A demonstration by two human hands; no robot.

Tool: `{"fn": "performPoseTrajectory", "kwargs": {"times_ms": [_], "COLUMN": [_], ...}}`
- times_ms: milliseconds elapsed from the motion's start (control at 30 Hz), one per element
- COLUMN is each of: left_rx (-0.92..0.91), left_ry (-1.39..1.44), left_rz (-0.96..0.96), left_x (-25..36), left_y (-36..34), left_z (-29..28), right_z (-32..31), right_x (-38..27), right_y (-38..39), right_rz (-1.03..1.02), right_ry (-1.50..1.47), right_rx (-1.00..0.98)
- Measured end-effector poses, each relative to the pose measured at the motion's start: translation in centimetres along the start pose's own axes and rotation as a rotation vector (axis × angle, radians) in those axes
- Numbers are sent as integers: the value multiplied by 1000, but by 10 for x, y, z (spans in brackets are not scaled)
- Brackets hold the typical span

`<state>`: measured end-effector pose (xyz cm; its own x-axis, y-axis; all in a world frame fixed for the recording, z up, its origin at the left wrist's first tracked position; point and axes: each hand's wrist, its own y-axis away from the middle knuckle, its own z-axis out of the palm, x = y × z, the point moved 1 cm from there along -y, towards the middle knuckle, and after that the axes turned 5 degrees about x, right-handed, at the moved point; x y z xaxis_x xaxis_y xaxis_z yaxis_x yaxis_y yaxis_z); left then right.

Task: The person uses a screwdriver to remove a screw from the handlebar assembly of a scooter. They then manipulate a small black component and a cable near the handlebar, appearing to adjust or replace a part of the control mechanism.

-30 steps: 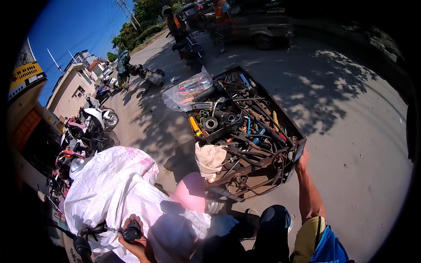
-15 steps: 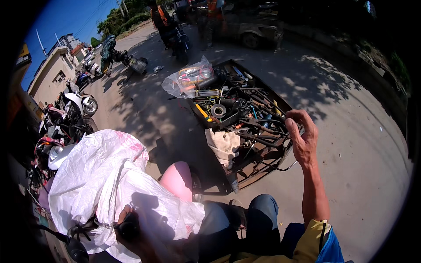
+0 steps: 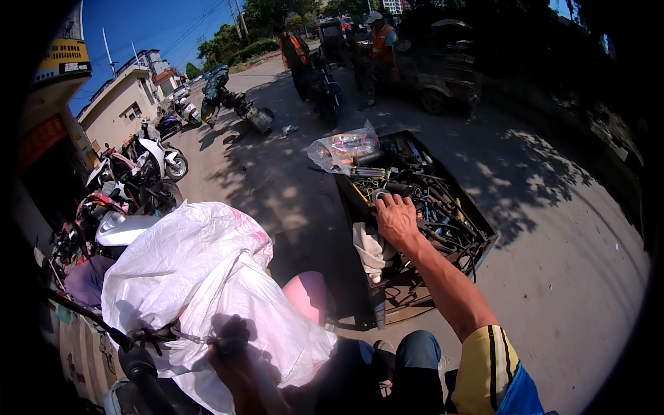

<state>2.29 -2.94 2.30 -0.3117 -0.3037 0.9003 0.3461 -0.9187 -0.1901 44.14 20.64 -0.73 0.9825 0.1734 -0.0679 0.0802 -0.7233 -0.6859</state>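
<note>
Grey and ring-shaped, a roll [image 3: 379, 194] lies at 11 o'clock from the right hand [image 3: 396, 220], just by its curled fingertips; a dark metal tray [image 3: 465, 204] holds it among tools and cables [image 3: 449, 225], a clear bag [image 3: 346, 148] at 11 o'clock, beige cloth [image 3: 368, 253] at 8; the left hand [image 3: 232, 353] is shadowed over white sheeting [image 3: 200, 270]; whether either grips, I cannot tell.

The right arm [image 3: 451, 289] reaches forward and slants inward from the lower right, elbow bent only a little, wrist nearly straight. The right hand [image 3: 398, 223] is turned back upward, its fingers [image 3: 395, 200] bent and pointing down. The left hand [image 3: 232, 351] sits low and close in, seemingly curled, though deep shadow blurs its fingers.
</note>
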Motion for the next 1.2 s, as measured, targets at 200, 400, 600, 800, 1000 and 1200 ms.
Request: {"fn": "performPoseTrajectory", "kwargs": {"times_ms": [200,400,600,800,1000,1200], "left_rx": [-5,-60,24,-13,6,-84], "left_ry": [-11,-14,-80,-139,51,7], "left_rz": [12,-1,47,62,39,-30], "left_x": [-7,-7,-10,-24,-17,-8], "left_y": [-2,-3,1,-7,-2,3], "left_z": [-8,-18,-14,0,9,-15], "right_z": [-15,-27,-24,-101,-56,-39], "right_x": [47,112,116,14,-112,-126], "right_y": [-25,-12,11,38,118,114], "right_rz": [0,26,-89,35,16,23], "right_ry": [31,29,12,-46,-130,-213], "right_rx": [-20,-61,-88,139,-143,-174]}}
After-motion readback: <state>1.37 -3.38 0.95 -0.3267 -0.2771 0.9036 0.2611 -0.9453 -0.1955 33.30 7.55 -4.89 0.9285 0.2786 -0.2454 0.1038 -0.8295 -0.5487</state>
